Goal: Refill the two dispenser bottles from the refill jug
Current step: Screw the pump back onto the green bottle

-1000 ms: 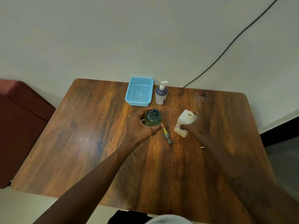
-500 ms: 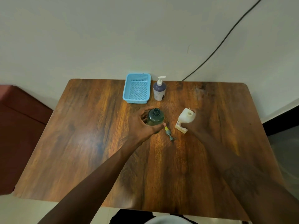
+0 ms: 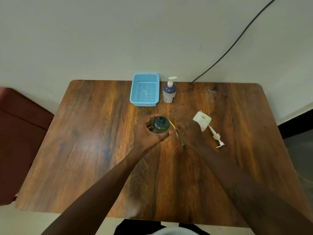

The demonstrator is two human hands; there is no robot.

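A dark green bottle (image 3: 160,124) stands uncapped at the table's middle, and my left hand (image 3: 147,133) is wrapped around its left side. Its pump (image 3: 173,124), a yellow tube with a grey head, lies just right of it. My right hand (image 3: 188,133) covers the pump, fingers closed on the tube. A white bottle (image 3: 202,120) with an open neck stands to the right, untouched. A white pump (image 3: 217,138) lies on the table beside it. A purple pump bottle (image 3: 169,93) stands at the back.
An empty blue plastic basket (image 3: 145,90) sits at the back edge of the wooden table (image 3: 94,150), left of the purple bottle. A black cable (image 3: 237,39) runs down the wall behind. A dark red seat (image 3: 15,133) stands left of the table.
My right hand has let go of the white bottle and moved left onto the yellow-tubed pump. The white pump, hidden before, now shows. My left hand stays on the green bottle.
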